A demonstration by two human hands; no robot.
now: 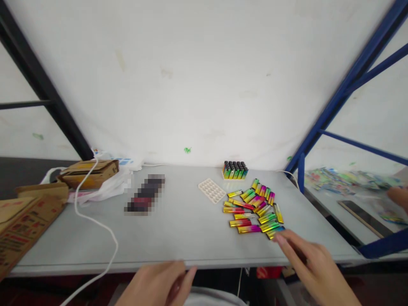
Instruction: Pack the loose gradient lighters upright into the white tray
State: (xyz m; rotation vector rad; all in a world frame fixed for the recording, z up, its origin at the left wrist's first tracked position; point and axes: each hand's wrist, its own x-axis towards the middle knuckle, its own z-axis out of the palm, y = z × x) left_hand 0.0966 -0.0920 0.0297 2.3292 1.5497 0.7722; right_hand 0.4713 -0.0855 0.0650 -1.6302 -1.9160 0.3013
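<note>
Beside lighters [262, 210], right hand [315, 264] perhaps touching one, contact obscured.

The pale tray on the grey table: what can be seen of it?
The pale tray looks like thin moulded plastic, off-white, roughly rectangular, with rows of small cells holding no lighters. It lies flat on the grey table, turned askew to the front edge, left of the loose lighters. Its right corner nearly meets one; contact is unclear. Neither the left hand nor the right hand touches it.
</note>
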